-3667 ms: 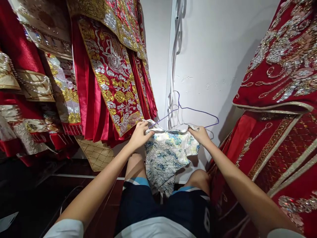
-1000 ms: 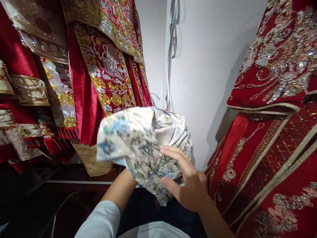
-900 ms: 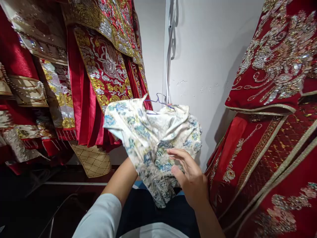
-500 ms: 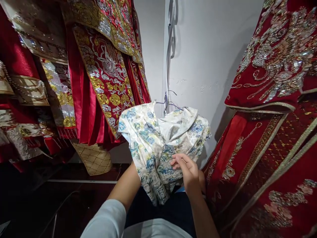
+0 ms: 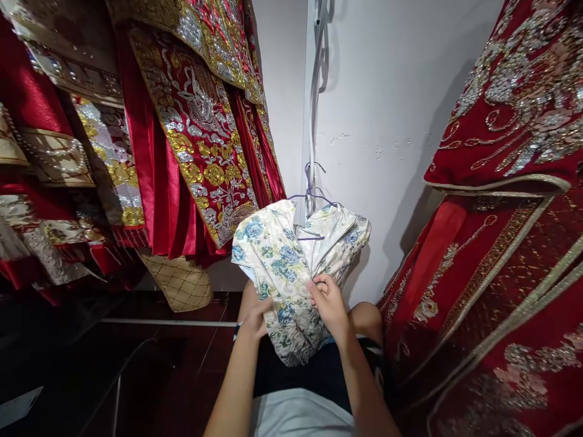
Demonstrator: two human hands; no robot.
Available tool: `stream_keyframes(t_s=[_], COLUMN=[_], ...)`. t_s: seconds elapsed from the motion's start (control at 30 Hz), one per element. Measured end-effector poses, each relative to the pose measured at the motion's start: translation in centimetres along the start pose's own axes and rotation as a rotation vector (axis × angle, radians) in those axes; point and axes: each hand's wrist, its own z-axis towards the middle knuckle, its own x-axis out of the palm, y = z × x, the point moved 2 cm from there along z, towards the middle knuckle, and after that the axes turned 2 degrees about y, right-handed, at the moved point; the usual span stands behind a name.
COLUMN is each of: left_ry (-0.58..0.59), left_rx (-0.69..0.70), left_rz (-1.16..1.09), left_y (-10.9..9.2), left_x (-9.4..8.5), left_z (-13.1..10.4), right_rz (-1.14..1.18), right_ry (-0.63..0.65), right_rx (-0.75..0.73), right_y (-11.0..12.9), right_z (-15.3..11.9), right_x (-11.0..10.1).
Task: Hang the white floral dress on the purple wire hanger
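A short-sleeved floral blouse [image 5: 285,258], white with blue and green flowers, is on a thin purple hanger [image 5: 311,193] in front of me. The hanger's hook points up, and its lower bar shows inside the neckline. With thumb and fingers closed, my right hand [image 5: 330,305] pinches the front opening at the waist. My left hand [image 5: 255,318] grips the blouse's left edge at waist height; its fingertips are partly hidden by the cloth and slightly blurred. Below the waist the fabric hangs gathered over my lap.
Red gowns with gold and silver embroidery [image 5: 204,145] hang on the left. Another beaded red gown [image 5: 496,243] stands close on the right. Behind the blouse is a pale wall [image 5: 373,109] with a narrow white strip [image 5: 314,97]. The floor [image 5: 182,352] is dark.
My left hand has come out from beneath the blouse to its left edge. My right fingers have closed on the front. The hanger's lower bar now shows in the neckline.
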Motion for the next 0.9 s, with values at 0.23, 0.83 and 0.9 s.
stream_keyframes(t_s=[0.23, 0.83, 0.9], left_ry=[-0.281, -0.377, -0.347], left_rx=[-0.013, 0.663, 0.651], left_rz=[0.026, 0.637, 0.656], left_y=[-0.7, 1.8, 1.8], left_x=[1.1, 6.0, 6.2], left_z=[-0.5, 0.3, 0.5], right_rz=[-0.056, 0.111, 0.122], right_ry=[0.064, 0.067, 0.044], right_rx=[0.001, 0.030, 0.039], right_y=[-0.4, 1.5, 1.3], right_z=[0.5, -0.8, -0.6], right_x=[0.2, 1.0, 0.7])
